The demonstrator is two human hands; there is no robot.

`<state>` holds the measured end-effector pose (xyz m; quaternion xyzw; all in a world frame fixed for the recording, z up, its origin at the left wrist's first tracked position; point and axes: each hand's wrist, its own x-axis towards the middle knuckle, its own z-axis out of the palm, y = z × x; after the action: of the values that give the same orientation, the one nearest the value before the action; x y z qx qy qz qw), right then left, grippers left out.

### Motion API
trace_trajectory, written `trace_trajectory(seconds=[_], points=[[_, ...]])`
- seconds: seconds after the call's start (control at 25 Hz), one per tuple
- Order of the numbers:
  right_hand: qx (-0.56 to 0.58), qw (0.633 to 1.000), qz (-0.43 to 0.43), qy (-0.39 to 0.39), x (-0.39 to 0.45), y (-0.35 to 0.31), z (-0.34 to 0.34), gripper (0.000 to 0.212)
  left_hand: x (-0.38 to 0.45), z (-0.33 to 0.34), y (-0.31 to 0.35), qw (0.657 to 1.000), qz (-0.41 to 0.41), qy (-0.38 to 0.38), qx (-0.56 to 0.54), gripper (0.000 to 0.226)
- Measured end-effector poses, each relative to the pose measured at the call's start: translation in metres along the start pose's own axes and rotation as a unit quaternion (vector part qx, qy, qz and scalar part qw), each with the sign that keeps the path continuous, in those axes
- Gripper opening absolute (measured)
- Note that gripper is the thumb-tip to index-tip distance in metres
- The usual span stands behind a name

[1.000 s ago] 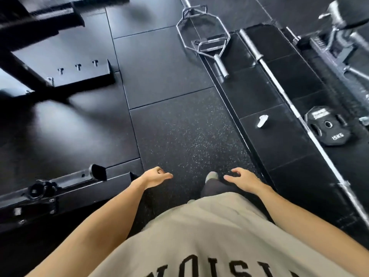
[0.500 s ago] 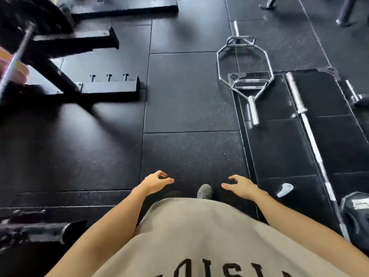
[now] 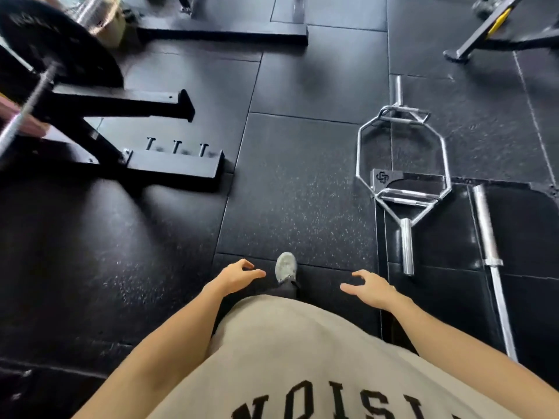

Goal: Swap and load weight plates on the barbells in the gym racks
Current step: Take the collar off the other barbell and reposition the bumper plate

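From the head camera, the floor (image 3: 290, 164) is laid in large black rubber tiles with fine pale speckling, their seams running as thin straight lines, and light falls across the middle tiles while the left side lies in shadow. The left hand (image 3: 236, 275) and right hand (image 3: 370, 288) hang in front of a beige shirt (image 3: 290, 358) with dark lettering, both empty, fingers loosely curled and apart, touching nothing. A grey shoe (image 3: 286, 267) stands on the tiles between them. At upper left a black weight plate (image 3: 60, 46) sits on a loaded barbell (image 3: 27, 110), whose shaft crosses the left edge above the black steel feet of a rack (image 3: 169, 164); the plate is blurred, so its markings cannot be read. To the right a chrome hex bar (image 3: 402, 164) lies flat, half on a darker, smoother platform (image 3: 438, 297), and just beside it a bare barbell (image 3: 491, 261) lies along that platform. At the top right, the black and yellow legs of another frame (image 3: 496, 25) rest on the tiles.
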<state>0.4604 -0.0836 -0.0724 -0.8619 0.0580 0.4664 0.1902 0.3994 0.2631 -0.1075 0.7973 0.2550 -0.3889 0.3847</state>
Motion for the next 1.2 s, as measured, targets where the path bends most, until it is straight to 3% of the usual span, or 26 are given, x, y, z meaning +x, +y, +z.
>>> trace_trajectory(seconds=[0.2,0.36,0.76,1.0,1.2], points=[[0.077,0.996,-0.006,0.054,0.077,-0.066,-0.128,0.087,0.083,-0.105,0.109,1.0,0.013,-0.005,0.018,0.058],[0.071,0.997,-0.003,0.036,0.147,-0.115,-0.205,0.096,0.152,-0.175,0.184,0.999,0.031,-0.008,0.021,0.06],[0.02,0.999,-0.029,-0.003,0.345,-0.239,-0.433,0.088,0.315,-0.324,0.357,0.997,-0.005,0.04,-0.066,0.06],[-0.053,0.995,-0.083,-0.025,0.435,-0.361,-0.564,0.084,0.374,-0.415,0.425,0.984,-0.037,0.09,-0.151,0.061],[-0.091,0.991,-0.095,-0.03,0.518,-0.453,-0.64,0.084,0.451,-0.477,0.466,0.973,-0.069,0.083,-0.203,0.056]])
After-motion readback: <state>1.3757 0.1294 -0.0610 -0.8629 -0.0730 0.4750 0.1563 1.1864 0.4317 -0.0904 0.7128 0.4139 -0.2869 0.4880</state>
